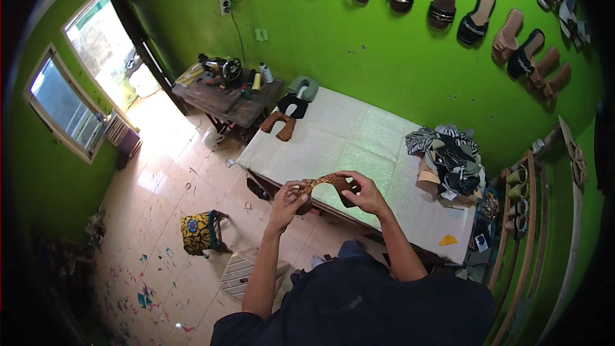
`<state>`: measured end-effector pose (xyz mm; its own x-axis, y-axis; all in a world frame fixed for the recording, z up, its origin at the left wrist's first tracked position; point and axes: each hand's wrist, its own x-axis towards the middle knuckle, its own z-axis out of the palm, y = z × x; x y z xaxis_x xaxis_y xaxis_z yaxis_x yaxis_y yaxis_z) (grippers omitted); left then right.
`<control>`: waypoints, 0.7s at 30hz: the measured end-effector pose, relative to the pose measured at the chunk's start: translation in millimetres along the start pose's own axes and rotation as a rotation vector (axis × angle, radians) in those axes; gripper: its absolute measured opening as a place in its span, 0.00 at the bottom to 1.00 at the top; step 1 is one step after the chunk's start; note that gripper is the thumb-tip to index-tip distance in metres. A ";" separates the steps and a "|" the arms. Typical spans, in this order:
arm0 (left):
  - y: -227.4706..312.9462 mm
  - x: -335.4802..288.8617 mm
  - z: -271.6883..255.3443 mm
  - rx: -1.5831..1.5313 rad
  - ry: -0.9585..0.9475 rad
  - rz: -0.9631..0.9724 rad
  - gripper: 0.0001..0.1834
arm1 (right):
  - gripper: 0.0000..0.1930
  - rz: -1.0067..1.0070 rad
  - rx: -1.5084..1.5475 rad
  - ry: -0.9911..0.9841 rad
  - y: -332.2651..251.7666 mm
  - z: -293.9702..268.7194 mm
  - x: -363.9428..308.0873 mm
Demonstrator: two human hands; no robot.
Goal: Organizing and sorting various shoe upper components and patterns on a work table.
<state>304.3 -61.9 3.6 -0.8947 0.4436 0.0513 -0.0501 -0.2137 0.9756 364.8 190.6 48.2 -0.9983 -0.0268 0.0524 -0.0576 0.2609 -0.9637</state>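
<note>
In front of me, above the near edge of the white table [346, 134], I hold a brown, arch-shaped shoe upper [315, 184] with a patterned top. My left hand [287, 206] pinches its left end. My right hand [365, 195] grips the other end, where a dark hole shows near the fingers. The piece bends in a curve between my hands. At the table's far left corner lie similar U-shaped pieces: a brown one [278, 126], a black one [294, 107] and a grey-green stack [307, 88].
A heap of fabric scraps [448, 160] and a yellow piece [448, 240] lie at the table's right end. Beyond its left end stands a sewing machine [224, 67]. A patterned stool [200, 233] and slatted wooden stand [246, 272] are left of me. Sandals [443, 0] hang on the green wall.
</note>
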 end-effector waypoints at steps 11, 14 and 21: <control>12.3 12.7 -73.1 -0.054 0.100 -0.114 0.24 | 0.28 -0.155 -0.047 -0.088 10.3 54.9 78.3; 13.0 30.4 -96.5 0.026 0.068 -0.057 0.30 | 0.30 -0.164 -0.034 -0.140 10.3 60.0 103.8; 20.2 98.2 -149.0 0.165 0.041 -0.112 0.35 | 0.38 -0.085 -0.005 -0.187 31.0 75.5 181.8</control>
<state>149.3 -152.3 -3.5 -0.9051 0.4202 -0.0654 -0.0803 -0.0178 0.9966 182.4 121.0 8.1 -0.9702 -0.2273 0.0838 -0.1422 0.2544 -0.9566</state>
